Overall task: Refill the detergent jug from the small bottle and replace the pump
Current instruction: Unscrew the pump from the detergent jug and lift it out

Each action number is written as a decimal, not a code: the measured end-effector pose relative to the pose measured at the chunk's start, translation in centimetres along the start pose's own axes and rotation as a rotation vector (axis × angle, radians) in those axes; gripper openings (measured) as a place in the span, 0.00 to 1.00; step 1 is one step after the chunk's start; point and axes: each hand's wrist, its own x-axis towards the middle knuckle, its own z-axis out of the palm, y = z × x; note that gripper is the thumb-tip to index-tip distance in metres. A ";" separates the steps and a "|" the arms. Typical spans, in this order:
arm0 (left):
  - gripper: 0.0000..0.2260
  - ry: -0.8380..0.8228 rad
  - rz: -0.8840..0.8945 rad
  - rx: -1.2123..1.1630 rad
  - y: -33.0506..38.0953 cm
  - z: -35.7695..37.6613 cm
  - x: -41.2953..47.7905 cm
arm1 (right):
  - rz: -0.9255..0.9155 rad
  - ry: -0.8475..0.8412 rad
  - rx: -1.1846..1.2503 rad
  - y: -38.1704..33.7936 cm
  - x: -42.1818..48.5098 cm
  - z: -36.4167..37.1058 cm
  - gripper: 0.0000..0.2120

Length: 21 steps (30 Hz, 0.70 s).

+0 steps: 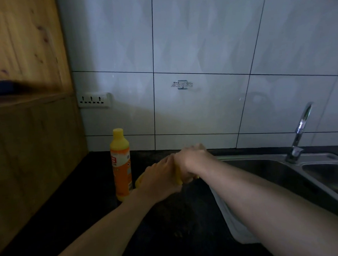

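Note:
A small yellow-orange detergent bottle with a yellow cap stands upright on the dark counter. To its right, my left hand grips the yellow detergent jug, which my hands mostly hide. My right hand is closed over the jug's top; what it holds there is hidden. Both hands touch each other above the jug. The pump itself cannot be made out.
A wooden cabinet walls off the left side. A steel double sink with a chrome tap lies to the right. A wall socket sits on the tiled wall. A pale cloth or bag lies under my right forearm.

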 end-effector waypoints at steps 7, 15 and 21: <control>0.32 -0.014 -0.039 0.003 -0.6 0.0 0.3 | -0.053 0.202 -0.065 -0.1 0.1 1.7 0.18; 0.36 -0.050 0.014 0.014 -0.1 -0.1 0.1 | -0.134 0.350 -0.035 0.0 -1.1 3.0 0.15; 0.36 -0.030 0.047 0.007 -0.6 -0.4 -0.1 | -0.168 0.429 -0.114 -0.3 -1.5 3.1 0.15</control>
